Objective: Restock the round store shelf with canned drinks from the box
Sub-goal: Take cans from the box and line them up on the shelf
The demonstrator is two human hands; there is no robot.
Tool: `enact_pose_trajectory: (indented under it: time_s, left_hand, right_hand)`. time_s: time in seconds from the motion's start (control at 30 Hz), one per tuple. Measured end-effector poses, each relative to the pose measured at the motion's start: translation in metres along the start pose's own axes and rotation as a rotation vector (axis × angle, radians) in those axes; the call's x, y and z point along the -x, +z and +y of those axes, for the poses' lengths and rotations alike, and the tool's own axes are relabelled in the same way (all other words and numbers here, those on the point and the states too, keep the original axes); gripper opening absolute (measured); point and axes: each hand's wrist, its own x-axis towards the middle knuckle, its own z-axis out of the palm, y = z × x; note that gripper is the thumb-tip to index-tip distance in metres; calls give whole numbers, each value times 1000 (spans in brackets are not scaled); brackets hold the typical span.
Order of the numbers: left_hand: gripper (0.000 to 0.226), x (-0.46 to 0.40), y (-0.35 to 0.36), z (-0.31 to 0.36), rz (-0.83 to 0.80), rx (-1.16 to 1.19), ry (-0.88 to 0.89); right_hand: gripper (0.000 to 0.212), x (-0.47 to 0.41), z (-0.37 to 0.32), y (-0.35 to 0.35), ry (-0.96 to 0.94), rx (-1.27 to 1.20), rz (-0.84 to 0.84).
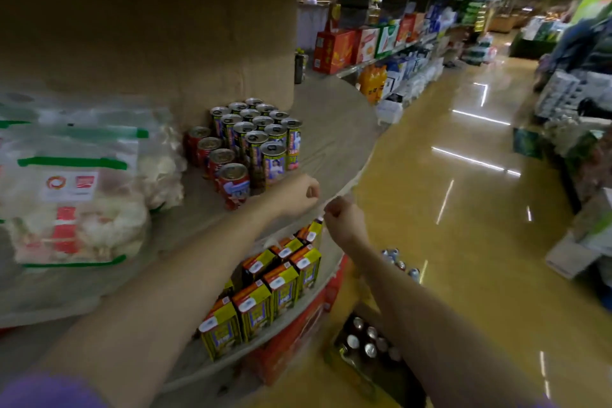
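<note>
Grey shelf (334, 129): round tier at my chest height, its curved edge running right in front of my knuckles.
Left hand (298, 192): fingers curled in at the shelf edge, just near the front red can; I see nothing in it.
Right hand (344, 215): fingers curled too, just off the rim, close beside the left one; whether it pinches the thin film along the edge I cannot tell.
Step in hand: between cans, I judge; neither hand carries a drink.
Next move: reach down right to the box (367, 341) on the floor, take a can by its body, lift it to the bare stretch of shelf right of the stock.
Red cans (217, 159): four, in a row running near to far, left of the taller ones.
Tall yellow-label cans (261, 136): about thirteen, packed upright in rows.
Cans in the box: roughly six tops showing; blurred, so unsure.
Yellow cartons (268, 288): on the tier below, about ten.
Bagged goods (76, 182): two clear bags far left.
</note>
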Motion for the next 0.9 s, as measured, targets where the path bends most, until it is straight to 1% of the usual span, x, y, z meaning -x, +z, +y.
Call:
enact_pose_trajectory:
  time_s: [0.13, 0.23, 0.3, 0.37, 0.53, 0.67, 0.73, 0.8, 0.9]
  left_hand:
    - [9, -30, 49, 31, -56, 87, -7]
    - [11, -51, 81, 57, -97, 80, 19]
    - [11, -66, 104, 71, -163, 67, 33]
    - [11, -81, 131, 83, -248, 56, 10]
    - [10, -115, 198, 110, -375, 28, -38]
    - [8, -140, 240, 136, -428, -13, -61]
    - [13, -152, 257, 144, -455, -5, -85]
    - [16, -162, 273, 148, -468, 8, -124]
    - [15, -175, 293, 151, -479, 47, -186]
  right_hand:
    - [13, -3, 52, -31, 99, 34, -1]
    - [12, -3, 93, -50, 194, 14, -25]
    - [14, -4, 122, -62, 242, 20, -58]
    - [15, -7, 152, -73, 276, 39, -91]
    - [25, -19, 221, -94, 355, 68, -156]
    - [19, -31, 272, -105, 401, -1, -224]
    - [15, -37, 295, -109, 438, -9, -271]
    - [8, -42, 313, -111, 485, -49, -283]
    - [11, -51, 336, -103, 588, -107, -287]
